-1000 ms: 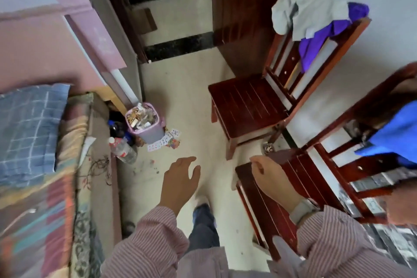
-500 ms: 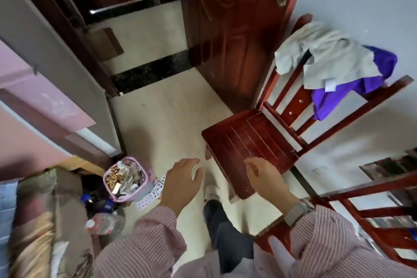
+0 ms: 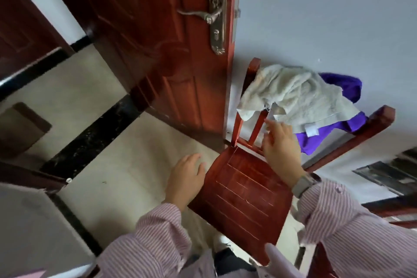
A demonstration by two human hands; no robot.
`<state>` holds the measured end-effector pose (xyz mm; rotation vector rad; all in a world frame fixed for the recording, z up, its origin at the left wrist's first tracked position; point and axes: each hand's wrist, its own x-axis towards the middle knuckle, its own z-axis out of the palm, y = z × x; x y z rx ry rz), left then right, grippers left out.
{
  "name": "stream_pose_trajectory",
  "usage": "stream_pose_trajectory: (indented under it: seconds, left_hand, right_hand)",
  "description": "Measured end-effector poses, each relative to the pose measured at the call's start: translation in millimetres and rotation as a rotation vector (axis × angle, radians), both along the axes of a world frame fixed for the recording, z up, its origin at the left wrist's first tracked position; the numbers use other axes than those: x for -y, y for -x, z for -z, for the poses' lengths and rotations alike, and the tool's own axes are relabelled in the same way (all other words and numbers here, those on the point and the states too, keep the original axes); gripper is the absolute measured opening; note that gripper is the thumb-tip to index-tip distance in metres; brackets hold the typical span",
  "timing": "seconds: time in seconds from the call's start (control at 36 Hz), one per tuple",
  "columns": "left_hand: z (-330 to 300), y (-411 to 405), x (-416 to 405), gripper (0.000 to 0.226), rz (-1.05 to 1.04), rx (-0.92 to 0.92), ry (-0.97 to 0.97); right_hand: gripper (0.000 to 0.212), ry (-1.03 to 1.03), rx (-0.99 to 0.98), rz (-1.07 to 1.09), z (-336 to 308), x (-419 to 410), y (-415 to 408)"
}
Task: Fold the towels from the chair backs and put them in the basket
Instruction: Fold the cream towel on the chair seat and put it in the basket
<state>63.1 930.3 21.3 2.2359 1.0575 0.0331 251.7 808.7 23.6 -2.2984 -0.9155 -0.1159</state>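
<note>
A pale grey-white towel [image 3: 295,95] hangs crumpled over the back of a red wooden chair [image 3: 243,196], with a purple towel [image 3: 343,88] under and behind it. My right hand [image 3: 279,149] is raised over the chair seat, fingers apart, its fingertips just below the grey towel's lower edge and holding nothing. My left hand [image 3: 185,178] hovers open at the seat's left edge. No basket is in view.
A red-brown door [image 3: 162,36] with a brass handle [image 3: 214,16] stands open just left of the chair. A grey wall is behind the chair. A second red chair [image 3: 320,262] shows at the lower right. Tiled floor with a black threshold strip [image 3: 90,133] lies to the left.
I have stepped closer to the chair and the view has tilted up. My right hand has risen from seat level towards the grey towel. The bed and the pink bin have left the view.
</note>
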Motion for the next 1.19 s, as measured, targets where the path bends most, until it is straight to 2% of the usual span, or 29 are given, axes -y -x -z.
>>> stream_pose_trajectory:
  seconds: [0.08, 0.19, 0.25, 0.31, 0.39, 0.53, 0.58, 0.69, 0.75, 0.86, 0.89, 0.97, 1.0, 1.11, 1.14, 1.19]
  left_hand:
    - [-2, -31, -26, 0.037, 0.078, 0.043, 0.033]
    - [-4, -68, -54, 0.037, 0.181, 0.092, 0.020]
    - [-6, -83, -63, 0.036, 0.245, 0.113, 0.005]
    - [-9, -93, -71, 0.036, 0.320, 0.135, 0.005]
    - [-12, -102, -86, 0.036, 0.419, 0.185, 0.001]
    - [-31, -121, -98, 0.039, 0.487, 0.363, 0.035]
    - [-46, -134, -96, 0.047, 0.515, 0.441, 0.065]
    - [-87, -163, -79, 0.082, 0.643, 0.601, 0.138]
    - [-104, -176, -66, 0.086, 0.735, 0.670, 0.100]
    - [-127, -198, -32, 0.090, 0.863, 0.734, -0.069]
    - [-130, -202, -24, 0.084, 0.869, 0.739, -0.066]
    - [-134, -208, 0, 0.030, 0.880, 0.677, 0.102]
    - [-133, -208, 9, 0.021, 0.923, 0.616, 0.182]
    - [-123, -198, 41, 0.015, 1.037, 0.417, 0.388]
    - [-119, -195, 47, 0.017, 1.033, 0.416, 0.420]
    - [-106, -187, 56, 0.019, 1.029, 0.416, 0.435]
  right_hand:
    - [0.043, 0.048, 0.192, 0.155, -11, -19, -43]
    - [0.069, 0.415, 0.179, 0.218, -21, -37, -82]
    - [0.065, 0.558, 0.157, 0.217, -22, -42, -93]
    - [0.050, 0.578, 0.165, 0.259, -25, -46, -100]
    - [0.038, 0.478, 0.148, 0.302, -39, -54, -105]
    - [0.034, 0.050, 0.109, 0.424, -83, -57, -100]
    - [0.035, -0.108, 0.046, 0.453, -107, -52, -97]
    - [0.033, -0.383, -0.072, 0.436, -161, -33, -76]
    - [0.035, -0.497, -0.058, 0.418, -187, -20, -60]
    - [0.025, -0.694, -0.029, 0.390, -224, 17, -29]
    - [0.024, -0.710, -0.026, 0.382, -228, 28, -23]
    - [0.020, -0.648, 0.003, 0.428, -226, 61, -13]
    - [0.019, -0.607, 0.001, 0.477, -218, 72, -12]
    - [0.038, -0.312, -0.134, 0.775, -159, 118, -8]
    - [0.037, -0.265, -0.182, 0.825, -141, 127, -5]
    - [0.022, -0.314, -0.348, 0.886, -108, 141, 8]
